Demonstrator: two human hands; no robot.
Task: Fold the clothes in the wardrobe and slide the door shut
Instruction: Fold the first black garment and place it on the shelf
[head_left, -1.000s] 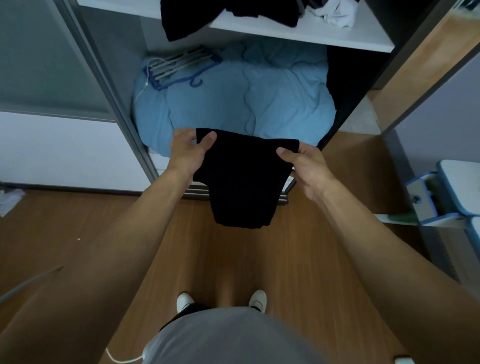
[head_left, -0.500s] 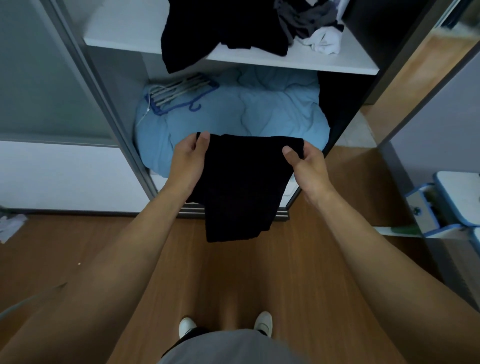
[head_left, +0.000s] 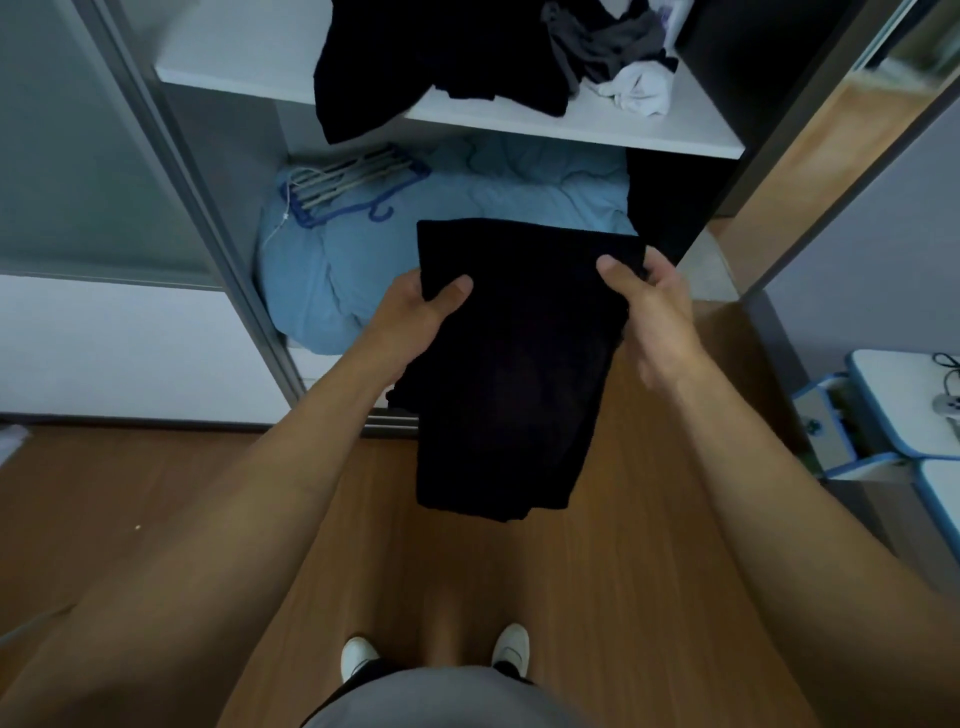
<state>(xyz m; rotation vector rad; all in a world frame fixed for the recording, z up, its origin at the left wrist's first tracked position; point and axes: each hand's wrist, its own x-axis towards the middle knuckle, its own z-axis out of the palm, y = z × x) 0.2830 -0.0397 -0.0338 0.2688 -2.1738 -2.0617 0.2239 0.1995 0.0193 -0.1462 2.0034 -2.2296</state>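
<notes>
Folded black garment (head_left: 514, 364) held in the air before the open wardrobe, above the wooden floor (head_left: 597, 597). The left hand (head_left: 415, 317) pinches its left edge, thumb on top; the right hand (head_left: 652, 306) grips the right edge near the upper corner, fingers curled. The cloth appears soft and light (its lower part hangs limp), so both side edges want support to keep the fold. Unfolded clothes (head_left: 467, 57) lie on the white shelf (head_left: 249, 57); a blue quilt (head_left: 467, 208) fills the compartment below.
</notes>
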